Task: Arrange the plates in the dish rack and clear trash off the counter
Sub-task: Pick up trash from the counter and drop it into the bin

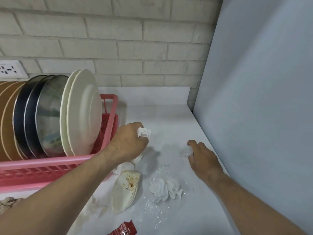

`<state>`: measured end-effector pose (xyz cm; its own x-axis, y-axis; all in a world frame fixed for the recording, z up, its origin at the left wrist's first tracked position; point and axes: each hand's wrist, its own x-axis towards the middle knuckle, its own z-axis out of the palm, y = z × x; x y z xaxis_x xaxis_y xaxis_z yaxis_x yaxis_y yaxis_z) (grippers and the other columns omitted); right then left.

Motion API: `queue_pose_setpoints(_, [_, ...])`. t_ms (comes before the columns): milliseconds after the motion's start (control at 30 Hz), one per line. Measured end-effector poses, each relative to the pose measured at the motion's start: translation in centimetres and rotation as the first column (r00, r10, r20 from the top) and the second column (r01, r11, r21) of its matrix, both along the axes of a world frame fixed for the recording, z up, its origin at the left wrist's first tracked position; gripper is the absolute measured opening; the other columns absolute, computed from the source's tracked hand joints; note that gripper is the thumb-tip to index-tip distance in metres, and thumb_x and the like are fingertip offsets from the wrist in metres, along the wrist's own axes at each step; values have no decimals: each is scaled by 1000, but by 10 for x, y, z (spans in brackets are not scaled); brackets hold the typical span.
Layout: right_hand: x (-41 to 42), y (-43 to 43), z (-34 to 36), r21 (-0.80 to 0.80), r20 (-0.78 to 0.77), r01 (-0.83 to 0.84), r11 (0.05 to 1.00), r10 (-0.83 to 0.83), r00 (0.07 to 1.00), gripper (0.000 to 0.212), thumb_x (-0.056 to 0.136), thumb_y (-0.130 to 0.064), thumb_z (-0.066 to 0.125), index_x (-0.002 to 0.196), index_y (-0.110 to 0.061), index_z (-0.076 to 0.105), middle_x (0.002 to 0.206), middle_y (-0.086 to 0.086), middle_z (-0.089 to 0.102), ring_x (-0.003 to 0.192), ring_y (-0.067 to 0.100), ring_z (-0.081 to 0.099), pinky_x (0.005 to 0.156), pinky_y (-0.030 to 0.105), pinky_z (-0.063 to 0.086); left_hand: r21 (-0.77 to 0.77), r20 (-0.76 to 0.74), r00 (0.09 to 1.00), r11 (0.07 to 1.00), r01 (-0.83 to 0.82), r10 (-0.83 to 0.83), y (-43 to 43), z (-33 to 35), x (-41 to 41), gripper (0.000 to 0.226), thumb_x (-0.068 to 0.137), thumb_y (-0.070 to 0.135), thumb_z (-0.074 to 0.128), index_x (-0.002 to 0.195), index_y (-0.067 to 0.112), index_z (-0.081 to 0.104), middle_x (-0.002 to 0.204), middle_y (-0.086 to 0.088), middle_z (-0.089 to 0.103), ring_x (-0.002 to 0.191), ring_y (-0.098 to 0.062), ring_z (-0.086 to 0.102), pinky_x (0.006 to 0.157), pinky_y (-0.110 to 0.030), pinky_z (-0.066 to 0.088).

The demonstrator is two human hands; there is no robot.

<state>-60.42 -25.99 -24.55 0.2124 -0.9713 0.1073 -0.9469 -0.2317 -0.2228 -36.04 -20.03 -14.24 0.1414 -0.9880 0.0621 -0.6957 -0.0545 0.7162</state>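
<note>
- Head view: left hand [130, 141] clamped round a crumpled white tissue wad [144, 132], just beside the pink plastic dish rack [50, 164].
- Apart from it, right hand [203, 158] pinches a clear crumpled plastic scrap [185, 151] on the white tabletop [166, 116].
- Round cream plates [84, 112] stand upright at the rack's right end, beside steel plates [47, 116].
- Stained folded paper plate [126, 187], second white tissue clump [165, 188] and red sachet [125, 230] lie nearer the camera.

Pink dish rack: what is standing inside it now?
Plates stand on edge in the dish rack: two white plates at the right end, then a steel plate, two dark plates and brown plates. Its front rail hides their lower edges.
</note>
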Motion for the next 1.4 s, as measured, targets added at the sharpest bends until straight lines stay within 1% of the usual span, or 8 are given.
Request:
queue_pose_setpoints(100, [-4, -5, 7, 80, -62, -11, 997, 16, 998, 43, 96, -21, 40, 137, -34, 39, 113, 7, 49, 90, 33, 59, 76, 35, 50, 9, 20, 1000, 1000, -6, 6, 9, 0, 0, 15, 78, 24, 65, 73, 14, 54, 63, 2, 57, 48, -12, 48, 42, -23, 36])
queue_pose_setpoints(233, [-5, 1, 25, 66, 32, 14, 998, -16, 999, 19, 91, -33, 53, 105, -22, 58, 102, 4, 55, 88, 28, 59, 75, 32, 47, 48, 76, 997, 999, -19, 16, 16, 0, 2, 38, 74, 46, 74, 71, 13, 54, 64, 0, 57, 50, -14, 50, 45, -25, 39])
queue_pose_setpoints(367, [-2, 28, 56, -32, 203, 88, 996, -80, 976, 48, 75, -63, 67, 62, -22, 44, 75, -4, 51, 69, 17, 53, 61, 30, 40, 65, 85, 996, 998, -11, 6, 27, 2, 3, 68, 62, 79, 62, 63, 12, 49, 51, 2, 50, 45, -14, 46, 48, -29, 40])
queue_pose_setpoints(467, [0, 49, 73, -91, 258, 133, 987, -105, 960, 57, 78, -60, 65, 53, -16, 38, 68, -2, 47, 63, 19, 51, 58, 31, 39, 39, 141, 990, 999, -7, 2, 33, 1, 2, 62, 80, 66, 56, 62, 7, 50, 41, 6, 41, 38, -11, 39, 46, -24, 34])
queue_pose_setpoints(733, [-8, 92, 77, 191, 253, -144, 971, 93, 963, 11, 91, -16, 47, 91, -27, 46, 82, -13, 51, 68, 15, 49, 60, 22, 39, 55, 43, 979, 979, 195, -198, 54, -1, 5, 21, 93, 23, 55, 107, 34, 67, 77, 0, 71, 57, -13, 68, 59, -29, 58])
queue_pose_setpoints(867, [4, 105, 71, 307, 56, -237, 922, 231, 971, 41, 94, -27, 47, 127, -50, 44, 94, -18, 53, 78, 4, 52, 69, 19, 41, 23, 110, 969, 975, 219, -220, 62, -7, 2, 12, 89, 36, 63, 98, 34, 71, 77, 8, 67, 64, -6, 65, 64, -23, 53])
queue_pose_setpoints(1067, [28, 111, 54, 285, -102, -159, 945, 195, 975, 41, 90, -50, 52, 130, -45, 47, 123, -8, 58, 112, 19, 55, 88, 33, 46, 11, 344, 894, 953, 301, -287, 88, -23, -14, 22, 83, 51, 62, 82, 29, 66, 88, 8, 65, 83, -12, 58, 76, -30, 47])
queue_pose_setpoints(1400, [37, 109, 52, 202, 73, -109, 973, 96, 993, 11, 89, -36, 53, 81, -32, 47, 91, -10, 50, 87, 20, 53, 71, 30, 41, 201, 461, 761, 889, 412, -457, 102, -70, -38, 25, 91, 43, 52, 99, 23, 64, 104, 0, 61, 92, -22, 59, 78, -33, 49])
